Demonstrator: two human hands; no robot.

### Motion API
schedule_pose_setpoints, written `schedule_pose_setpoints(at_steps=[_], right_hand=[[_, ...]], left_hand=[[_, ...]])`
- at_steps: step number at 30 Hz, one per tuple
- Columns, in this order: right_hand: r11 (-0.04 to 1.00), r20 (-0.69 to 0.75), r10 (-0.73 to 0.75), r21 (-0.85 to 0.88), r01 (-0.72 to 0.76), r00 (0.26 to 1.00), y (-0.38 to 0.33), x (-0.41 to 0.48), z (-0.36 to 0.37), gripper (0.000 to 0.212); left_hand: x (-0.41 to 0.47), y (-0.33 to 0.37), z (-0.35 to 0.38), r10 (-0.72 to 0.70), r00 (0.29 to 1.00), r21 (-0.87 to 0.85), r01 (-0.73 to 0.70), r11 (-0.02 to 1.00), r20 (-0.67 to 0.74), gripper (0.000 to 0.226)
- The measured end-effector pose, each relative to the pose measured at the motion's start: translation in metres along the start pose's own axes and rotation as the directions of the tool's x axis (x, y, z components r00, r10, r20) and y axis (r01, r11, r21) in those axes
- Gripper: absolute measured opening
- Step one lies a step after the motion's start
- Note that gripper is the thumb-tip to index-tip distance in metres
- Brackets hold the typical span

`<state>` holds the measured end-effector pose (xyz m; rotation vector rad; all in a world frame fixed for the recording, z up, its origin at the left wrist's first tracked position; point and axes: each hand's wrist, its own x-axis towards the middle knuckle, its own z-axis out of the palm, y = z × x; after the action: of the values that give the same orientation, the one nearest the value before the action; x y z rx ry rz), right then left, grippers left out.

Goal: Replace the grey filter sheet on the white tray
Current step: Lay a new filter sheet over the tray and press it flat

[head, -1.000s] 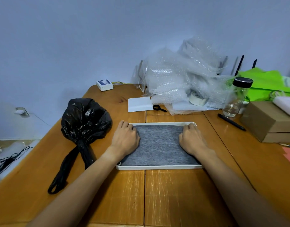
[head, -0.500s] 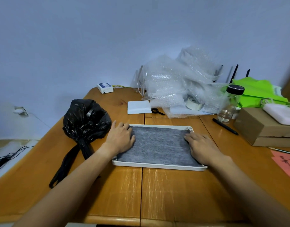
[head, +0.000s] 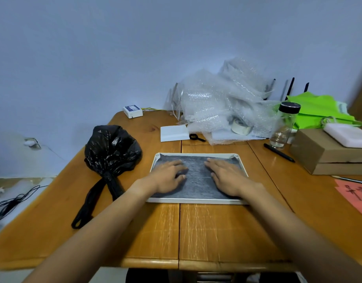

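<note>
Both hands, left hand [head: 169,178] and right hand [head: 226,176], press flat, fingers spread, on the grey filter sheet [head: 197,184]

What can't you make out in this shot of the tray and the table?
Head view:
white tray floor: covered by the grey filter sheet.
Sheet under the left hand and right hand: hidden.
black bag: contents hidden by plastic.
pink paper: cut off at right edge.
</note>
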<state>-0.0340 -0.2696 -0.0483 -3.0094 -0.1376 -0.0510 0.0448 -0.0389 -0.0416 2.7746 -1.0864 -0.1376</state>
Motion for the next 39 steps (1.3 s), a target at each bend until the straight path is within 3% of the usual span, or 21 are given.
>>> schedule_pose_setpoints(at_steps=[6, 11, 15, 24, 26, 28, 29, 31, 32, 34, 39], right_hand=[[0.999, 0.164, 0.047, -0.023, -0.043, 0.985, -0.019, 0.013, 0.017, 0.060], [0.965, 0.151, 0.259, -0.088, -0.248, 0.954, 0.012, 0.003, 0.021, 0.076], [0.946, 0.162, 0.321, -0.109, -0.306, 0.933, 0.016, 0.006, 0.022, 0.085], [0.957, 0.180, 0.288, -0.029, -0.288, 0.940, 0.016, 0.004, 0.011, 0.090], [0.972, 0.093, 0.220, 0.065, -0.226, 0.971, 0.013, 0.001, -0.001, 0.083], [0.957, -0.029, 0.155, 0.252, -0.143, 0.987, 0.001, -0.001, -0.014, 0.061], [0.902, -0.014, 0.131, 0.416, -0.113, 0.991, -0.009, -0.003, -0.021, 0.045], [0.713, 0.176, 0.022, 0.687, -0.139, 0.984, -0.029, -0.009, -0.026, 0.025], [0.666, 0.262, -0.042, 0.727, -0.168, 0.964, -0.036, -0.011, -0.025, 0.023], [0.693, 0.350, -0.098, 0.696, -0.189, 0.931, -0.042, -0.016, -0.020, 0.024], [0.757, 0.343, -0.081, 0.632, -0.166, 0.936, -0.034, -0.024, -0.020, 0.027]], left_hand=[[0.005, 0.003, 0.020, -0.125, 0.978, 0.133, 0.103, 0.986, 0.169, 0.071], [-0.002, -0.012, 0.021, -0.277, 0.953, 0.280, 0.234, 0.931, 0.125, 0.093], [-0.002, -0.013, 0.023, -0.316, 0.944, 0.309, 0.275, 0.911, 0.093, 0.101], [-0.009, -0.017, 0.006, -0.284, 0.953, 0.307, 0.241, 0.921, 0.105, 0.101], [-0.012, -0.017, -0.005, -0.182, 0.983, 0.241, 0.168, 0.956, 0.038, 0.084], [-0.015, -0.015, -0.018, -0.106, 0.994, 0.012, 0.106, 0.994, -0.042, 0.059], [-0.018, -0.011, -0.024, -0.095, 0.995, -0.188, 0.085, 0.978, -0.043, 0.044], [-0.025, -0.004, -0.027, -0.058, 0.997, -0.502, 0.079, 0.861, 0.057, 0.022], [-0.028, -0.002, -0.026, -0.027, 0.993, -0.539, 0.083, 0.838, 0.112, 0.020], [-0.035, 0.000, -0.023, 0.026, 0.978, -0.504, 0.082, 0.860, 0.205, 0.025], [-0.048, -0.003, -0.024, 0.060, 0.955, -0.390, 0.061, 0.919, 0.290, 0.037]])
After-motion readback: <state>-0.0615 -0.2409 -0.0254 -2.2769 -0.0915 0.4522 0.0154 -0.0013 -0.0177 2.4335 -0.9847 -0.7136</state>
